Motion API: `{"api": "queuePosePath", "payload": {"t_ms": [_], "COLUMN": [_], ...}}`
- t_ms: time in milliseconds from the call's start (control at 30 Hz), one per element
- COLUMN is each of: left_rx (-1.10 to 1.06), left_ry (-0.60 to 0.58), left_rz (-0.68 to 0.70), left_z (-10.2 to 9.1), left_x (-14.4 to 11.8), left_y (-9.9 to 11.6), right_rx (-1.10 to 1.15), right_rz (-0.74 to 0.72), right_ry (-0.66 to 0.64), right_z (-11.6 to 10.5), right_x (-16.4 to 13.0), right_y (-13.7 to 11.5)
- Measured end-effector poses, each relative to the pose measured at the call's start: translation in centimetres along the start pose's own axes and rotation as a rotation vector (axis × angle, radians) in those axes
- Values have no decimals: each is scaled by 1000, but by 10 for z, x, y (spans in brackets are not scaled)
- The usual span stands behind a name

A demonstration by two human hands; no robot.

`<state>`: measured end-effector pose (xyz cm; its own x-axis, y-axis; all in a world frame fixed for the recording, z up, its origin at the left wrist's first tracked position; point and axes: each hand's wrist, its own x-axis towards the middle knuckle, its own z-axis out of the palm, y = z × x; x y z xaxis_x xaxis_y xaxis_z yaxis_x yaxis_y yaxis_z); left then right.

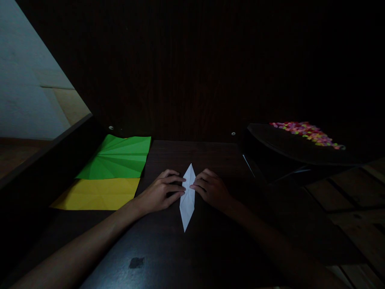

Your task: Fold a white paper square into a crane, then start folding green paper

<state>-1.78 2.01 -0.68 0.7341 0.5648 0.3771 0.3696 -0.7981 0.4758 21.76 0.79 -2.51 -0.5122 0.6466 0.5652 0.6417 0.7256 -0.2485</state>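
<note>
A narrow white paper (188, 204), folded to a long shape with pointed ends and creases across it, lies on the dark wooden surface. My left hand (164, 190) rests at its left edge, fingers apart and stretched out, with the fingertips touching the paper. From the other side, my right hand (212, 188) lays its fingertips on the right edge near the middle; its fingers are slightly bent and apart. Neither hand visibly grips the paper. The undersides of the fingers are hidden.
A creased green sheet (123, 158) overlaps a yellow sheet (99, 194) on the left. To the right is a dark rounded object (282, 144) bearing a colourful beaded strip (309, 133). A dark upright panel (180, 80) closes off the back, and a low side board (60, 140) runs along the left.
</note>
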Motion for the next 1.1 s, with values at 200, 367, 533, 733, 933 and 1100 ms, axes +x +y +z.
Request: {"api": "queuePosePath", "payload": {"t_ms": [200, 367, 533, 733, 933, 1100], "left_rx": [80, 117, 155, 159, 152, 144], "left_ry": [1, 1, -27, -31, -83, -128], "left_rz": [-21, 3, 8, 7, -47, -50], "left_z": [4, 4, 4, 2, -2, -7], "left_x": [-1, 1, 1, 2, 4, 6], "left_y": [-1, 0, 1, 3, 5, 8], "right_rx": [33, 59, 46, 52, 82, 70], "right_rz": [18, 64, 84, 88, 91, 102], "right_ry": [-50, -82, -109, -108, -110, -124], "right_z": [-3, -7, -8, -7, -8, -9], "right_x": [-1, -4, -4, -2, -1, -1], "right_y": [-4, -8, -11, -13, -11, -12]}}
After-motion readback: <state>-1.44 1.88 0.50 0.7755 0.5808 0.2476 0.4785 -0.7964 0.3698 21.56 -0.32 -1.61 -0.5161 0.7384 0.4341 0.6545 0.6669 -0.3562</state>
